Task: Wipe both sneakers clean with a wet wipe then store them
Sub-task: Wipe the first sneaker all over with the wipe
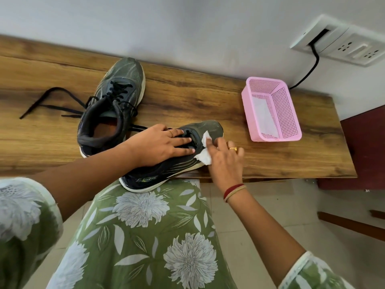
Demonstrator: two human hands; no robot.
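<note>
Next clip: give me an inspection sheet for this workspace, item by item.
Surface: wooden bench top.
Job's things: near sneaker, heel overhanging the front edge; far sneaker upright, laces trailing left; wet wipe against the near sneaker's toe.
Clutter: pink basket holding a white sheet.
Grips: left hand flat on the near sneaker; right hand pinches the wet wipe.
Cables: black cable from the socket panel, dropping behind the bench top.
Surroundings: white wall, tiled floor.
</note>
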